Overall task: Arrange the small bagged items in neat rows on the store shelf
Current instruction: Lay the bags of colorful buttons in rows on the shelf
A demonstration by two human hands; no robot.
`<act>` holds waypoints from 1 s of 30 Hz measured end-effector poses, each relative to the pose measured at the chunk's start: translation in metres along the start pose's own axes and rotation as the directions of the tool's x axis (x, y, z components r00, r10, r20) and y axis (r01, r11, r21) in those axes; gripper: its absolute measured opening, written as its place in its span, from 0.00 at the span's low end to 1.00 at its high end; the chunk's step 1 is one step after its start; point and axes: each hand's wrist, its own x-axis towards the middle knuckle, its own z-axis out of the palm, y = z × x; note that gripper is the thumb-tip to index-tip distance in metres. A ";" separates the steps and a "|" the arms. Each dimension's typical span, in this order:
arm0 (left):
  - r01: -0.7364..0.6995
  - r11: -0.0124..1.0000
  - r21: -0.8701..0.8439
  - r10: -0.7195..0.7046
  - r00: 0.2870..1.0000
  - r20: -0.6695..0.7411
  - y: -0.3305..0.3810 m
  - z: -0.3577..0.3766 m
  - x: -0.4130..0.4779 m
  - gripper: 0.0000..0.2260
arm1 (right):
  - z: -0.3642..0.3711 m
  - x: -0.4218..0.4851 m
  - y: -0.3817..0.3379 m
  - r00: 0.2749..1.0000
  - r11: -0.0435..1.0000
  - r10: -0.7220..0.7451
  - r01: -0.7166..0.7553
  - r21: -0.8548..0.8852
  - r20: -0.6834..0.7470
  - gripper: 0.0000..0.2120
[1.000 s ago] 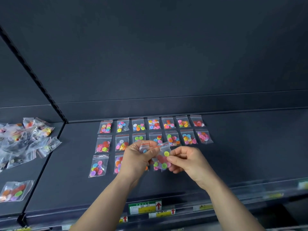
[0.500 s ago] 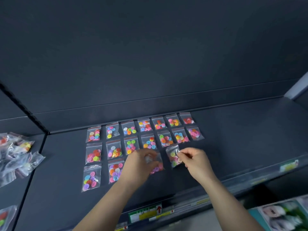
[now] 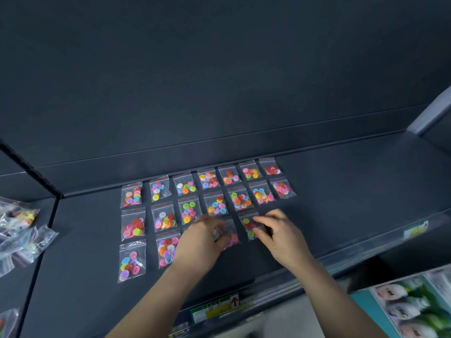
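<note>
Right hand (image 3: 280,236), fingers spread, touches one clear plastic button bag (image 3: 249,226); left hand (image 3: 201,242) covers another bag (image 3: 231,237), its hold too blurred to tell. Beyond lie fourteen flat glossy bags (image 3: 217,204) in two rows; leftward, two more (image 3: 132,262) on the matte shelf (image 3: 341,191).

My one camera rides on my head, above and behind my left hand (image 3: 201,242) and right hand (image 3: 280,237), looking forward and steeply down along both forearms (image 3: 151,301). It faces the dark shelf (image 3: 341,206) and its back wall (image 3: 219,69) beyond them, near enough that both hands sit large in the lower middle. The wide lens tilts the shelf's front edge (image 3: 390,242) upward past my right hand.
</note>
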 end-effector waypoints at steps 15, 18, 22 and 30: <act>0.164 0.333 -0.929 -0.261 0.962 0.076 0.063 0.004 0.012 0.03 | -0.064 0.003 -0.004 0.977 0.610 -0.055 -0.130 0.782 0.205 0.03; 0.145 0.237 -0.961 -0.243 0.966 0.086 0.074 0.013 0.012 0.04 | -0.070 0.010 0.006 0.974 0.661 -0.090 -0.097 0.744 0.207 0.03; 0.121 0.231 -0.965 -0.237 0.969 0.065 0.087 0.019 0.013 0.04 | -0.075 0.016 0.025 0.953 0.697 -0.137 -0.102 0.710 0.271 0.02; 0.089 0.386 -0.918 -0.332 0.942 -0.048 0.094 0.033 0.015 0.04 | -0.081 0.018 0.047 0.921 0.697 -0.206 -0.099 0.710 0.331 0.06</act>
